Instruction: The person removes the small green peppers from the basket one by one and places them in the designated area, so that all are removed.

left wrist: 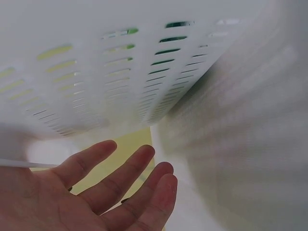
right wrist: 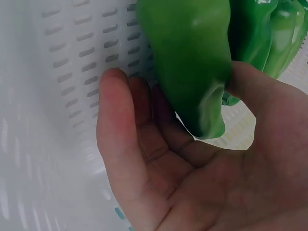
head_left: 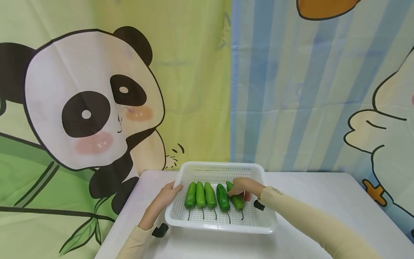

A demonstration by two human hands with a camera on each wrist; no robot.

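Observation:
A white perforated plastic basket [head_left: 226,229] stands on the table with several long green peppers [head_left: 200,196] side by side, stems toward the near edge. My left hand [head_left: 169,194] holds the basket's left rim, thumb over the top. In the left wrist view this hand's other fingers [left wrist: 118,185] spread loosely outside the slotted wall. My right hand [head_left: 244,187] reaches into the basket and grips the rightmost green pepper [right wrist: 187,57]. Its thumb lies along one side of that pepper, with fingers round the other side. A darker green pepper [head_left: 223,198] lies just left of it.
The basket sits on a white-covered table [head_left: 310,201]. Behind the table hangs a curtain [head_left: 194,90] with a large cartoon panda and blue stripes. A small black device [head_left: 160,230] is at the left wrist, another [head_left: 258,205] at the right.

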